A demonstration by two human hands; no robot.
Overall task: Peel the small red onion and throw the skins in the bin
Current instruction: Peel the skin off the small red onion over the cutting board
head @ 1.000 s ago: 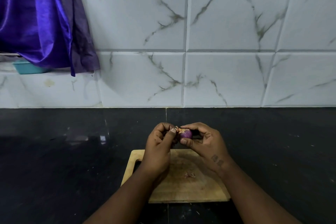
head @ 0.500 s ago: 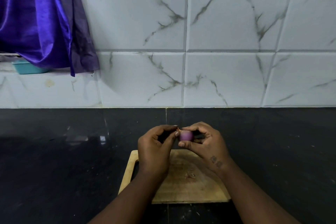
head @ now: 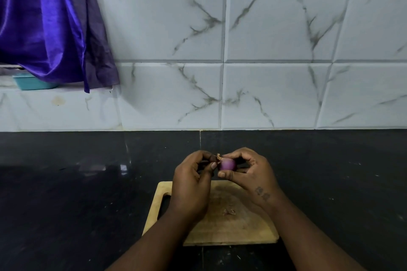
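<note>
The small red onion (head: 227,164) shows smooth purple flesh and is held above the far edge of the wooden cutting board (head: 231,226). My right hand (head: 248,171) grips it between thumb and curled fingers. My left hand (head: 193,180) pinches a dry brown strip of skin (head: 218,156) at the onion's upper left end. A small scrap of skin (head: 229,211) lies on the board below the hands. No bin is in view.
The board lies on a black stone counter (head: 88,193) against a white marble-look tiled wall (head: 264,72). At the left, a purple cloth (head: 48,24) hangs over a ledge with a teal container (head: 28,82).
My left hand drew back a little from the onion and then came in again to pinch the skin at its tip. The onion and my right hand stayed nearly still.
</note>
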